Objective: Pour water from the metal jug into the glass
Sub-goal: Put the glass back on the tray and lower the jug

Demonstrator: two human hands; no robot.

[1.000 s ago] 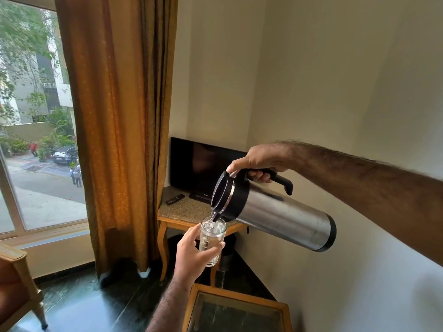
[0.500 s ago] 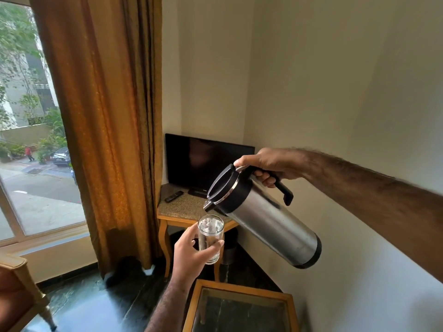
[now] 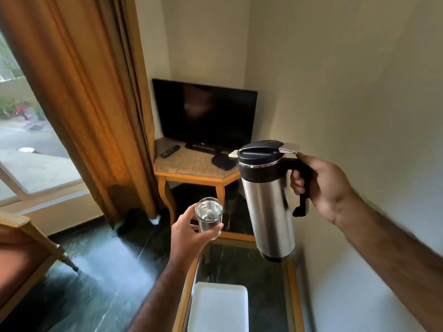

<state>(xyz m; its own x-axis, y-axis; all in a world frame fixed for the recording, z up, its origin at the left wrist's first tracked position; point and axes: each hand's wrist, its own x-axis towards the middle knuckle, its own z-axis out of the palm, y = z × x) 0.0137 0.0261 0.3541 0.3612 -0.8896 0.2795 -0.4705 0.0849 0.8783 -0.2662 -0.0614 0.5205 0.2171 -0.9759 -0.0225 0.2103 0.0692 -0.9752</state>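
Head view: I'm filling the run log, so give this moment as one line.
phase: pour done | cylindrical steel jug with black lid: upright, right hand on handle | clear glass: holds water, in left hand

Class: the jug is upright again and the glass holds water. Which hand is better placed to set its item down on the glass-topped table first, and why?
Right. The right hand holds the metal jug upright, its base hanging just above the glass-topped table. The left hand holds the glass out beyond the table's far edge.

No text, label, brand or number can be read on anything here.
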